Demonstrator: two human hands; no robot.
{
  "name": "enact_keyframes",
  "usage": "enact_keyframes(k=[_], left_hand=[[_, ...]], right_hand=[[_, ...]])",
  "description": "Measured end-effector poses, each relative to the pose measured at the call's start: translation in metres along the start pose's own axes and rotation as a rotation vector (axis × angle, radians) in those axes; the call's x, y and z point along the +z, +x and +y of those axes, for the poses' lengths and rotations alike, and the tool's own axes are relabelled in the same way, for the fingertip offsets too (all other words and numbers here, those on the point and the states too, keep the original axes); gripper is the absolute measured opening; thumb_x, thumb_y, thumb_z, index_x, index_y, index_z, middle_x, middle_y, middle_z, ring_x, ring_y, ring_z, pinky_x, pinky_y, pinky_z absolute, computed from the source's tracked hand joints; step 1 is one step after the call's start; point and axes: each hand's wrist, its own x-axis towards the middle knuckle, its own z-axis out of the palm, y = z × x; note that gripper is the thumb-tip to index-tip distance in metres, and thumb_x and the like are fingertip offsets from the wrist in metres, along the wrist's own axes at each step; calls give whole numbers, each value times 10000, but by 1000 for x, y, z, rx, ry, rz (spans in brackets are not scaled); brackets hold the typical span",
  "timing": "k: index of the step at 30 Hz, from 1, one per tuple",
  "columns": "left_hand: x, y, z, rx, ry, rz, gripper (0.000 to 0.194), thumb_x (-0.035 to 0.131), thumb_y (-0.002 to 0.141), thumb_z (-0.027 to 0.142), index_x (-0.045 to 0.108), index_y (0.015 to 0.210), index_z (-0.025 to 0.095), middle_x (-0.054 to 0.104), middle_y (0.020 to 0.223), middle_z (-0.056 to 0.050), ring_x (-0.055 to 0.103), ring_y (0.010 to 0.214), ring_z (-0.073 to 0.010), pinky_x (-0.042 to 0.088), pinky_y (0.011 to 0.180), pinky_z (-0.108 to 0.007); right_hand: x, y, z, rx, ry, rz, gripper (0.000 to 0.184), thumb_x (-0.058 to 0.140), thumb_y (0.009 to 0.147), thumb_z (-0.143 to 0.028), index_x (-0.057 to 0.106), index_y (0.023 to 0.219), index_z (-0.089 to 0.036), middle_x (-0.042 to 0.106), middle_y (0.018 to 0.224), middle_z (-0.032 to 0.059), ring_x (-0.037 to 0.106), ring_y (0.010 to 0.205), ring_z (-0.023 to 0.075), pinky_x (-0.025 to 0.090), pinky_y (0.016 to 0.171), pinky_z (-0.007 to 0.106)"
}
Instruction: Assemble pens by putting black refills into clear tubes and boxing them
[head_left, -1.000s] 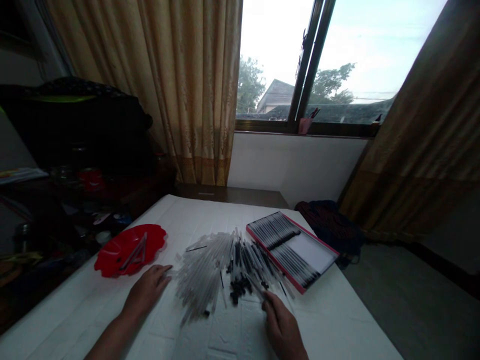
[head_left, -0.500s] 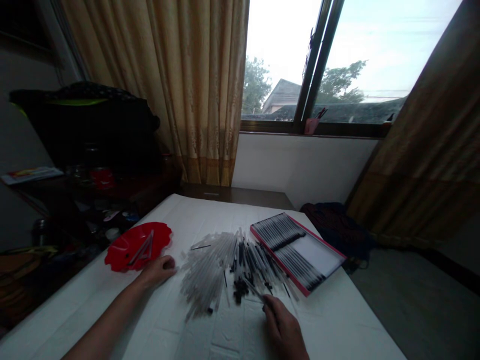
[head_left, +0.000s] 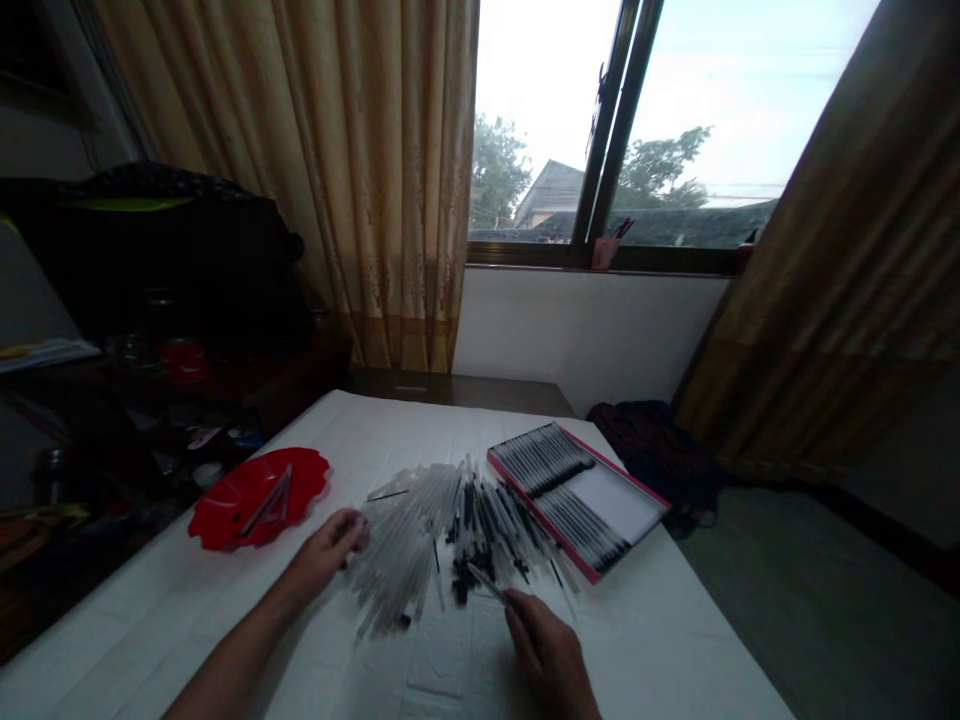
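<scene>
**Left hand:** the left hand (head_left: 322, 552) is curled narrow at the near-left edge of a heap of clear plastic tubes (head_left: 397, 570), fingertips touching it; in this dim view, I can't tell whether it grips a tube.

**Right hand:** the right hand (head_left: 547, 650) is narrowed to a pinch on a thin black rod (head_left: 489, 585), just ahead of the hand and slanting up and left toward the heap.

**Between the hands:** a small cluster of black plastic pieces (head_left: 463, 580) lies among the tubes, nearer the right hand.

**Ahead of both hands:** black-tipped pens (head_left: 480, 520) lie jumbled at the heap's far right side.

**Ahead of the right hand:** a flat box with a pink rim (head_left: 577, 500) sits open just beside the heap, with rows of black-and-white pens and a white panel inside.

**Left of the left hand:** a red wavy-edged plastic dish (head_left: 259, 498) rests on the white-covered desk (head_left: 660, 640), with a clear triangular piece (head_left: 271, 503) lying in it.

**Beyond the desk, right:** a dark cloth (head_left: 652, 450) lies bunched against a brown curtain (head_left: 825, 250).

**Beyond the desk, left:** a black bag (head_left: 150, 240) sits above a cluttered dark shelf (head_left: 150, 395).

**Farthest ahead:** a gold curtain (head_left: 375, 180) hangs beside a window (head_left: 622, 130), with a pink cup (head_left: 604, 253) on its sill.
</scene>
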Motion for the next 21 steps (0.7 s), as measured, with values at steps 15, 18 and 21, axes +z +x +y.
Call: enact_keyframes(k=[15, 18, 21], left_hand=[[128, -36, -2, -53, -334, -214, 512, 572, 701, 644, 539, 979, 216, 698, 923, -62, 682, 724, -171, 393, 450, -196], [129, -38, -1, -49, -331, -234, 499, 577, 702, 633, 532, 973, 217, 697, 927, -58, 681, 735, -174, 396, 454, -197], [128, -39, 0, -37, -309, -251, 495, 564, 708, 638, 534, 963, 215, 696, 921, -55, 676, 745, -174, 402, 457, -196]], right_hand=[[-9, 2, -17, -56, 24, -6, 250, 445, 872, -221, 677, 966, -229, 733, 811, 51, 703, 727, 184, 523, 654, 226], [-9, 2, -17, -59, 7, -42, 252, 440, 874, -213, 671, 973, -221, 727, 824, 53, 698, 739, 186, 514, 664, 229], [-10, 3, -18, -46, -19, -89, 254, 427, 883, -210, 667, 968, -218, 717, 829, 52, 688, 740, 183, 500, 673, 231]])
